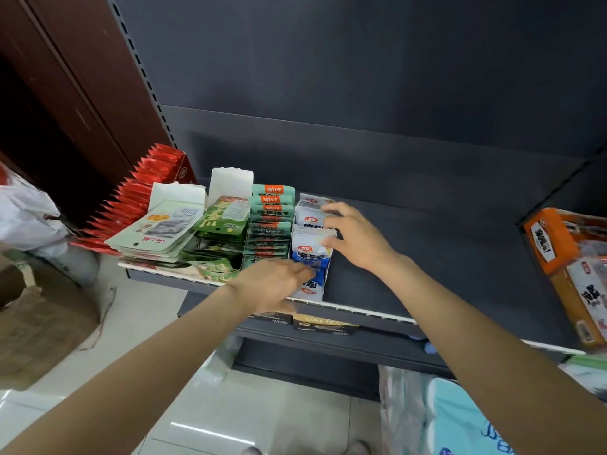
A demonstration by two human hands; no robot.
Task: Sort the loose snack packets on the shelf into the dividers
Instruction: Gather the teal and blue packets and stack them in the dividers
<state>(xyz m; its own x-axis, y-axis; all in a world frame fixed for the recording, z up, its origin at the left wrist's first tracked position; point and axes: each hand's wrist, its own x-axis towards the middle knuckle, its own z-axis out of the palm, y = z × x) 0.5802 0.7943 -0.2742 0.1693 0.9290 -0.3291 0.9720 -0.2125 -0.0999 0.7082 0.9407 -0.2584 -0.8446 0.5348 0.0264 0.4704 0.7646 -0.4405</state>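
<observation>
A row of white-and-blue snack packets stands at the right end of the filled rows on the dark shelf. My right hand holds the right side of this row, thumb and fingers curled on the packets' edges. My left hand reaches in from the front with fingers extended and touches the front white-and-blue packet; it is blurred. Left of this row stand green-and-orange packets, then green packets and pale green flat packets. Red packets fill the far left.
An orange snack box sits at the shelf's right end. The shelf between it and the rows is bare. A white front rail edges the shelf. A cardboard box and a white bag are on the left, and bagged goods lie on the floor.
</observation>
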